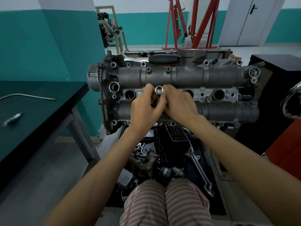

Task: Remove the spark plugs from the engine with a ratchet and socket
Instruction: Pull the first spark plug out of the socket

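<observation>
A workshop with teal-and-white walls, a red engine hoist (192, 22) at the back and a grey double door (250, 22) in the far right corner. In the middle a person in striped trousers stands over a bare grey engine (179, 75) on its stand, both hands meeting above the row of spark plug wells. The left hand (145, 108) and the right hand (180, 103) are pressed close together, fingers curled round a shiny socket (159, 90) whose open end faces up between the fingertips; what the socket is mounted on is hidden inside the grip. One open well (129, 94) lies just left of the left hand, two more (219, 94) to the right of the right hand. Beyond the hands, on the far edge of the engine, rests a ratchet with a black handle (164, 59). Well to the left of the left hand, on a dark counter (48, 111), lie a removed spark plug (12, 119) and a thin bent metal tube (27, 96). Below the forearms, loose parts and gaskets fill a tray (162, 152) under the engine.
</observation>
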{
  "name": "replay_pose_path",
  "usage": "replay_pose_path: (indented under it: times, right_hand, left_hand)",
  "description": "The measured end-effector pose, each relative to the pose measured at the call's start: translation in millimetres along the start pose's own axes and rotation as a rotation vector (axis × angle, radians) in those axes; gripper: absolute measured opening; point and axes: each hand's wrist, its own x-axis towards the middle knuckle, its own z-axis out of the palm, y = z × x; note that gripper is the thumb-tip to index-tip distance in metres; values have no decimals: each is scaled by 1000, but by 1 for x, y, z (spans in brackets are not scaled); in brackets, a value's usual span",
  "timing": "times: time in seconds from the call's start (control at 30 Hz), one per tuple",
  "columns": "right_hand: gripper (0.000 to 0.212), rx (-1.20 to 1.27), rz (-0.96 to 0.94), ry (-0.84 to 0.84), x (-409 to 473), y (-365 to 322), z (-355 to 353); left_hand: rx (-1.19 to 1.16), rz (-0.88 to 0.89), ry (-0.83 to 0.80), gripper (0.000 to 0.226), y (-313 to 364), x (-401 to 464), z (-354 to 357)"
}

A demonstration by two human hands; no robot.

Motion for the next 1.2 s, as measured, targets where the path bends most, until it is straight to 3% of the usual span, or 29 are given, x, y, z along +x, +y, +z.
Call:
replay_pose_path:
  times: [1.2]
  right_hand:
    - [25, 3, 26, -4, 1, -1, -3]
  left_hand:
    - [2, 52, 46, 41, -7, 2, 4]
